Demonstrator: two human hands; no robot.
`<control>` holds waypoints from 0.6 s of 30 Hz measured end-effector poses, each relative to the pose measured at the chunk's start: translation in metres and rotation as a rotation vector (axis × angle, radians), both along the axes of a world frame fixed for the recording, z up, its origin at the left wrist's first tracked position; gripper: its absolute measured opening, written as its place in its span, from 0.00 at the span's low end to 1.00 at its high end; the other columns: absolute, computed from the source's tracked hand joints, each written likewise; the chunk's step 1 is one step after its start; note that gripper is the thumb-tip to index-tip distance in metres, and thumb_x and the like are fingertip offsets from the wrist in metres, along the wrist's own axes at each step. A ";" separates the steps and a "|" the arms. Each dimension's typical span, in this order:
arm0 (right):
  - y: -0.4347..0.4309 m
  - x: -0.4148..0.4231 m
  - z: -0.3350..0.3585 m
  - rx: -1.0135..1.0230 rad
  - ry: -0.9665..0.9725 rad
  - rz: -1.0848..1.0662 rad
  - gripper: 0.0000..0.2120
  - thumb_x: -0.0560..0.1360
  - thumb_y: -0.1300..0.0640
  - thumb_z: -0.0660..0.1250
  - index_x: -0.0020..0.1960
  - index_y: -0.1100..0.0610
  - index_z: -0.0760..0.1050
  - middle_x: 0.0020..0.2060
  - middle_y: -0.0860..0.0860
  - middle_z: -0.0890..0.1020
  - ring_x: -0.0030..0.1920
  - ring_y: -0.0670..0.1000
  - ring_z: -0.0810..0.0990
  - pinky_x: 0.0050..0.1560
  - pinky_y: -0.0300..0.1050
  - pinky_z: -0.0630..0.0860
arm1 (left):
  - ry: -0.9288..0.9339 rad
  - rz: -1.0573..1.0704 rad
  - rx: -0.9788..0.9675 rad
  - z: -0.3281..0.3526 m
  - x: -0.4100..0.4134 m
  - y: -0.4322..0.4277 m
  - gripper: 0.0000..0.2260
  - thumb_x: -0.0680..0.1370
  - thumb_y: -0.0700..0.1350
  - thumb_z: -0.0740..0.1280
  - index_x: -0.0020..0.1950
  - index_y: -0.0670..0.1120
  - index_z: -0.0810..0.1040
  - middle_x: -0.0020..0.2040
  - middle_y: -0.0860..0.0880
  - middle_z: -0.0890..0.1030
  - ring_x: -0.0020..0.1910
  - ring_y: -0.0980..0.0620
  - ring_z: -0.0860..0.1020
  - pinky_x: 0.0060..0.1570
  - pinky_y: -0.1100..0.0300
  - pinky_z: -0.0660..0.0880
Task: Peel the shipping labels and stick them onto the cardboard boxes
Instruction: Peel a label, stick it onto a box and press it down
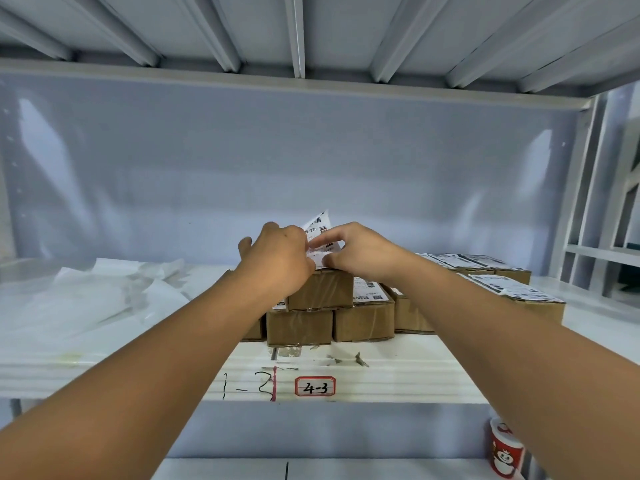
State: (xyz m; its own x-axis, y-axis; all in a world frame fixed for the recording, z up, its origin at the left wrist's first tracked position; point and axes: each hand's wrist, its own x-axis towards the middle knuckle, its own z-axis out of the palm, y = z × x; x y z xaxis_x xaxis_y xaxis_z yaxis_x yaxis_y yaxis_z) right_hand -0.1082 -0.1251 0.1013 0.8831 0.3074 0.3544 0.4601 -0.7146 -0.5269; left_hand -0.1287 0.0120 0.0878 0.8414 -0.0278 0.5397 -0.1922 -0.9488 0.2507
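Note:
A white shipping label (pixel 318 224) with barcodes stands partly upright above the top cardboard box (pixel 323 291) of a small stack on the shelf. My left hand (pixel 277 261) and my right hand (pixel 356 249) meet over that box, and both pinch the label's lower part between fingertips. The label's bottom edge is hidden behind my fingers. Under the top box sit two more brown boxes (pixel 299 327), one of them carrying a label (pixel 369 292) on its top.
More labelled boxes (pixel 512 289) lie on the shelf at the right. Crumpled white backing sheets (pixel 104 292) pile up at the left. The shelf's front edge (pixel 381 379) bears a "4-3" tag (pixel 315 386). A red-and-white cup (pixel 505 448) stands on the lower shelf at the right.

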 end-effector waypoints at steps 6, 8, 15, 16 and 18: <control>0.002 0.001 0.002 0.012 0.021 -0.003 0.16 0.75 0.62 0.65 0.61 0.52 0.78 0.63 0.48 0.75 0.56 0.46 0.73 0.45 0.34 0.69 | -0.086 -0.167 0.031 -0.010 0.001 0.008 0.12 0.78 0.43 0.60 0.45 0.46 0.83 0.49 0.46 0.80 0.41 0.51 0.75 0.40 0.60 0.71; 0.003 0.002 0.002 0.023 0.016 -0.040 0.15 0.74 0.62 0.65 0.59 0.52 0.78 0.62 0.47 0.75 0.58 0.48 0.74 0.45 0.35 0.69 | -0.034 -0.223 -0.029 -0.012 0.001 0.012 0.13 0.79 0.43 0.58 0.45 0.44 0.82 0.47 0.45 0.83 0.29 0.54 0.70 0.31 0.62 0.66; 0.007 0.004 0.001 0.133 0.068 -0.177 0.10 0.72 0.61 0.68 0.53 0.59 0.81 0.49 0.52 0.81 0.51 0.52 0.79 0.42 0.40 0.75 | 0.097 -0.260 -0.176 -0.015 -0.001 0.018 0.15 0.80 0.45 0.54 0.59 0.54 0.77 0.62 0.51 0.77 0.27 0.57 0.70 0.28 0.65 0.66; 0.011 0.005 0.001 0.140 0.075 -0.196 0.12 0.72 0.61 0.69 0.54 0.62 0.81 0.48 0.55 0.82 0.49 0.52 0.80 0.44 0.44 0.76 | 0.122 -0.262 -0.145 -0.015 -0.001 0.018 0.16 0.81 0.45 0.53 0.61 0.54 0.76 0.61 0.49 0.77 0.29 0.56 0.71 0.29 0.65 0.65; 0.017 0.010 0.000 0.141 0.095 -0.221 0.14 0.70 0.59 0.70 0.54 0.63 0.80 0.47 0.56 0.83 0.47 0.52 0.80 0.47 0.44 0.76 | 0.155 -0.268 -0.076 -0.014 0.000 0.017 0.17 0.81 0.45 0.51 0.63 0.54 0.75 0.57 0.46 0.78 0.35 0.53 0.72 0.31 0.64 0.66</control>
